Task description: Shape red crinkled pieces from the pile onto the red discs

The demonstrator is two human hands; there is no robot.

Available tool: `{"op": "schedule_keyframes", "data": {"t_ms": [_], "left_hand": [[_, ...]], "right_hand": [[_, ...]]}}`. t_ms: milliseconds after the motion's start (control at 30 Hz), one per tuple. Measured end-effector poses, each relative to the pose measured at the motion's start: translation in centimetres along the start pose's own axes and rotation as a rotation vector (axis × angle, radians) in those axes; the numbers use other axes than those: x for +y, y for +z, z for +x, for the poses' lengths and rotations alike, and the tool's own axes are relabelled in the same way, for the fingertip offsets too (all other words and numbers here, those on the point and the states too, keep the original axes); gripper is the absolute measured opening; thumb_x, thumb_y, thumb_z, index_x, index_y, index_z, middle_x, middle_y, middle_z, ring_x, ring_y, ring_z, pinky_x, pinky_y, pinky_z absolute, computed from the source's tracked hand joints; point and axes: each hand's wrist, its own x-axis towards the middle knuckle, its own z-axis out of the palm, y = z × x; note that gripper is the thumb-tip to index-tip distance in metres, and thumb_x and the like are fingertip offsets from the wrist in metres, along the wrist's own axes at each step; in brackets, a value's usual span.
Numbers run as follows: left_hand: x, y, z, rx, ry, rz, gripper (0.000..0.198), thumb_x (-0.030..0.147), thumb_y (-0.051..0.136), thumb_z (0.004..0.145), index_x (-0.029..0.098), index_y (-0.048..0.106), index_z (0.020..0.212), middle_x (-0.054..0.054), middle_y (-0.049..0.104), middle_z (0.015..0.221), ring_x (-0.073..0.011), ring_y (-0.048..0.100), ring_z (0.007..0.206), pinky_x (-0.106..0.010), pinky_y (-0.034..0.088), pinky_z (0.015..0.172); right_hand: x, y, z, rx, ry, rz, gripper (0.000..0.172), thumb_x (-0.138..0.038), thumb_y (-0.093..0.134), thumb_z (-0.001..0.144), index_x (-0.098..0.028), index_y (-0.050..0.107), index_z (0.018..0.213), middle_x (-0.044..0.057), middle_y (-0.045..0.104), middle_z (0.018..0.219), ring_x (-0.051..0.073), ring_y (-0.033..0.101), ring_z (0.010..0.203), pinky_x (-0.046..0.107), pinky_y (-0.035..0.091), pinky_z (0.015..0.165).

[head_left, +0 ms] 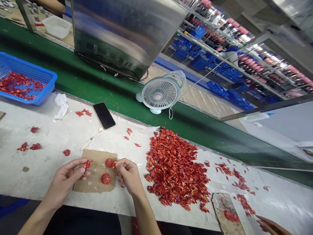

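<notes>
the left hand point(66, 178) has its thumb and forefinger clamped on a small, spiky, glossy red piece with blue-violet patches point(87, 164), over the left part of a flat brown cardboard sheet point(95, 188). the right hand point(129, 176) has thumb and forefinger together, seemingly on a tiny orange-red bit point(114, 164).

the spiky piece is probably very light, its thin points stiff but easy to snap, and a little slippery if wet; it is best pinched lightly around its thicker middle, clear of the tips.

just left of the right fingers is a small, round red dish point(109, 162), with a second round red dish point(106, 178) nearer the wearer; both look red inside, contents unclear. well beyond the left fingers, a blue perforated plastic basket point(50, 83) holds many loose red pieces. right of the right fingers, a broad heap of red pieces point(176, 166) lies on the pale counter point(133, 195).
</notes>
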Motion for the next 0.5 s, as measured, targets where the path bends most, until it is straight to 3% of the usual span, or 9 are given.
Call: {"op": "schedule_keyframes", "data": {"t_ms": [100,233,500], "left_hand": [[-0.4,0.8,0.1,-0.015,-0.013,-0.031,0.033,0.038,0.076,0.082,0.022,0.071,0.112,-0.006,0.073,0.106,-0.0201,0.07,0.09,-0.025,0.057,0.07],[-0.7,2.3,0.3,-0.051,-0.002,-0.033,0.03,0.035,0.076,0.082,0.024,0.073,0.109,-0.004,0.073,0.107,-0.0161,0.067,0.086,-0.024,0.057,0.071],[-0.7,4.0,-0.3,-0.152,0.004,-0.048,0.025,0.031,0.077,0.081,0.024,0.073,0.105,-0.003,0.076,0.108,-0.0155,0.069,0.095,-0.021,0.056,0.082]], "right_hand": [[-0.6,0.3,-0.6,-0.035,0.07,0.187,0.026,-0.037,0.075,0.077,-0.018,0.06,0.069,-0.008,0.046,0.051,0.004,0.03,0.039,0.016,0.021,0.035],[-1.6,1.2,-1.7,-0.085,0.119,0.341,0.027,-0.035,0.08,0.075,-0.018,0.059,0.068,-0.008,0.045,0.052,0.004,0.028,0.044,0.014,0.021,0.034],[-1.3,2.6,-2.6,-0.126,-0.044,0.208,0.025,-0.038,0.074,0.084,-0.018,0.062,0.075,-0.009,0.047,0.051,0.004,0.033,0.036,0.017,0.026,0.035]]}}
